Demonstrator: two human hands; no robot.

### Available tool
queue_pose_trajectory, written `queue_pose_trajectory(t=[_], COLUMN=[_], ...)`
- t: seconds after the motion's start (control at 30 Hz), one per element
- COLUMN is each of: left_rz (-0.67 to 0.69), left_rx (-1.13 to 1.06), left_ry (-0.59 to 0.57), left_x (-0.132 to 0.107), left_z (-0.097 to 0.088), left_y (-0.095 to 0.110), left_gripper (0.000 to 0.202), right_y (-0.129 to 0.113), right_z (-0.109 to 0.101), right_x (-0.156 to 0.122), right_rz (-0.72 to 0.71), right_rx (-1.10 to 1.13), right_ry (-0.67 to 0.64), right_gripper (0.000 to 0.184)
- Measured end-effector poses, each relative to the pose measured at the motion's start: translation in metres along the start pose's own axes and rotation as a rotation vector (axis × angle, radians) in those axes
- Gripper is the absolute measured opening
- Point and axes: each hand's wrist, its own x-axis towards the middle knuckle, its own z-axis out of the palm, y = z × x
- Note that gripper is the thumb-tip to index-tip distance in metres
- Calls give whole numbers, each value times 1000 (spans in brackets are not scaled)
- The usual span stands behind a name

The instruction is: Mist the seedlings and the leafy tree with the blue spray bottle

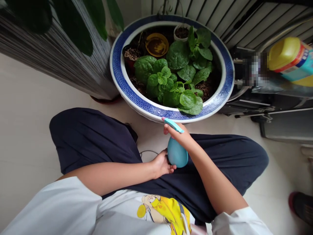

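A light-blue spray bottle (pixel 177 152) is between my hands, over my crossed legs. My right hand (pixel 179 132) wraps round its neck under the turquoise spray head, whose pink nozzle points toward the planter. With curled fingers, my left hand (pixel 162 164) supports the bottle low on its left side. Just beyond the nozzle stands a wide blue-and-white ceramic planter (pixel 146 105). Leafy green plants (pixel 166 78) grow in its dark soil, some leaves overhanging the near rim. The trigger is mostly hidden by my right hand.
Inside the planter sit a yellow dish (pixel 157 44), a small white pot (pixel 181 34) and a dark pot of pale grit (pixel 132 54). A tall ribbed grey pot (pixel 97 65) stands left. A yellow-capped container (pixel 290 58) rests among metal frames at right. A shoe (pixel 303 205) lies lower right.
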Motion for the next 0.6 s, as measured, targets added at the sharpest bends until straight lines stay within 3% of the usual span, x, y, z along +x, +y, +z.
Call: queue_pose_trajectory(t=[0.13,0.33,0.6], left_rz=[36,-6,-18], left_rx=[-16,-22,-55], left_ry=[133,156,180], left_x=[0,-4,-4], left_z=[-6,-13,-18], left_y=[10,15,17], left_gripper=[46,47,47], right_y=[-3,4,9], right_z=[9,25,32], right_x=[5,14,19], right_rz=[-105,-75,8], right_rx=[-8,-11,53], right_ry=[-33,50,111], right_gripper=[34,38,39])
